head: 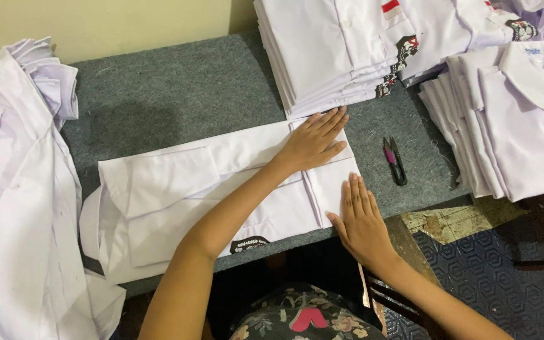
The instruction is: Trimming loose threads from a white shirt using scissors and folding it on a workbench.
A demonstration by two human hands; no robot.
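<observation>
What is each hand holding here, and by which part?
Nothing is gripped. Both hands lie flat, fingers extended, pressing the white shirt on the grey table: the left hand on its upper right part, the right hand at its lower right edge.

No packages, signs or screens. Labels only, all sewn-on patches:

- dark patch with pale marks (249, 244), on the shirt's near hem, at the tabletop's front edge
- red-and-white rectangle patch (392, 7), top shirt of the back stack
- dark patterned patches (405, 49) down that stack's right side
- another dark one (521, 29) further right
- small blue collar label (532, 50), right stack
</observation>
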